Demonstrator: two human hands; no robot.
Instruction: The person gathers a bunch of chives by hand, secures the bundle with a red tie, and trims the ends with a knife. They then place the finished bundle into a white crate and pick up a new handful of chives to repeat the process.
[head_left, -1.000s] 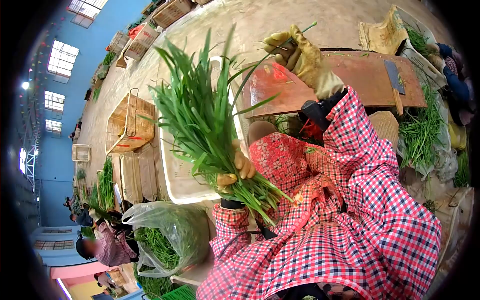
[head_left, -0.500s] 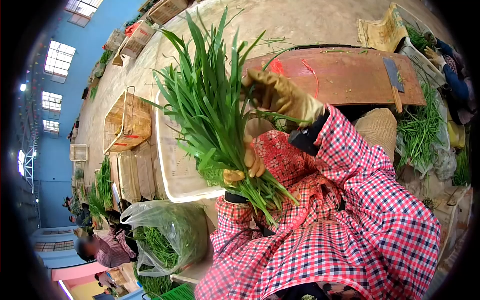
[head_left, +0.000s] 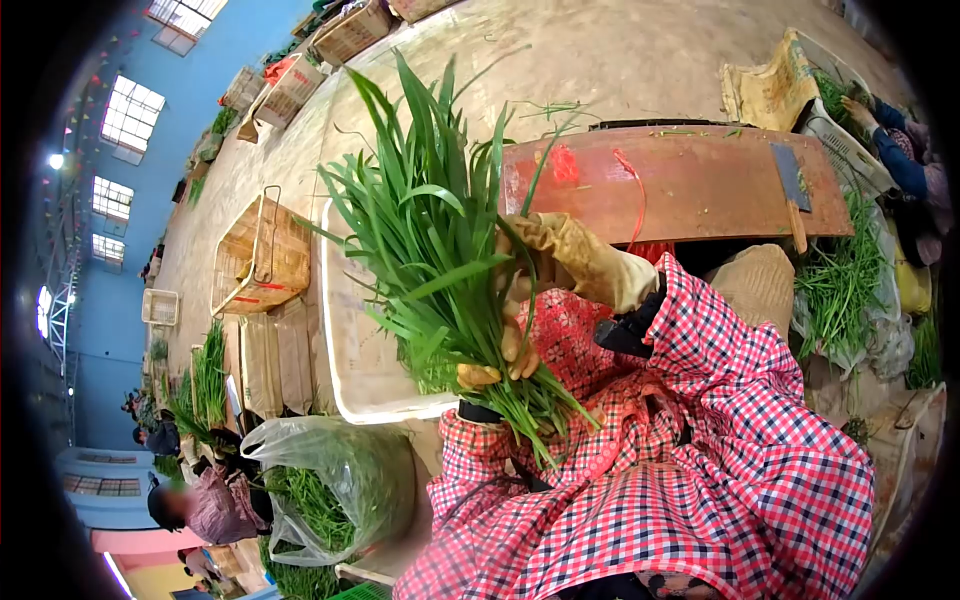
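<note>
A thick bunch of Chinese chives (head_left: 430, 235), with long flat green leaves, slants across the middle of the head view. My left hand (head_left: 510, 358), gloved in tan, is closed round its lower stems, and the cut ends stick out below over my lap. In a brown-stained glove, my right hand (head_left: 565, 255) bends in at the bunch's right side. Its fingers curl against some leaves, with the fingertips partly hidden. Behind the bunch stands a white plastic crate (head_left: 350, 385) with greens in it.
A reddish wooden board (head_left: 680, 190) with a blue-bladed knife (head_left: 788, 180) lies at the right. A clear plastic bag (head_left: 385, 475) of greens stands lower left, near a yellowed basket (head_left: 262, 260). More greens (head_left: 845, 280) lie far right, beside a co-worker (head_left: 905, 150).
My right hand has moved down the bunch, nearer to my left hand. The left hand keeps hold of the stems. The whole view has shifted slightly.
</note>
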